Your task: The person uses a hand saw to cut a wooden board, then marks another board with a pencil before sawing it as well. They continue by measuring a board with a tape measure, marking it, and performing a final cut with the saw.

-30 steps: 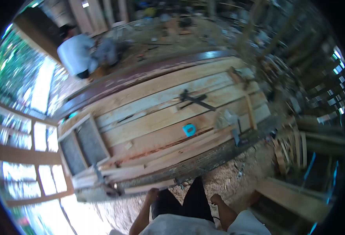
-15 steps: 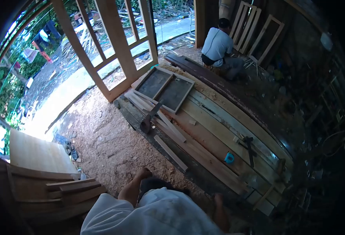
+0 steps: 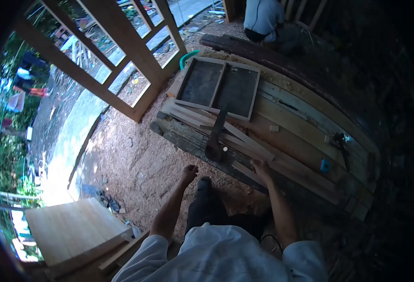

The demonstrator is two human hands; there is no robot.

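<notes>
While both forearms reach forward from the white shirt, elbows bent and spread, the right hand (image 3: 261,168) hangs palm-down at the workbench's near edge with its fingers bent; whether it grasps anything I cannot tell. Under or just beside those fingers lies a short wooden strip (image 3: 246,170), along that near edge. The left hand (image 3: 189,174) is half curled, thumb side up, over the shavings on the ground, clear of the workbench (image 3: 184,137); nothing shows in its grip, though I cannot tell how tightly the fingers close. Between the hands and farther in, a handsaw (image 3: 218,129) crosses the near edge, handle toward the person. A two-panel wooden frame (image 3: 218,86) occupies the left end. Toward the right end rest a blue tape measure (image 3: 325,165), its markings too small to read, and a dark hammer (image 3: 342,149). Beyond the far edge, a co-worker (image 3: 262,19) crouches.
</notes>
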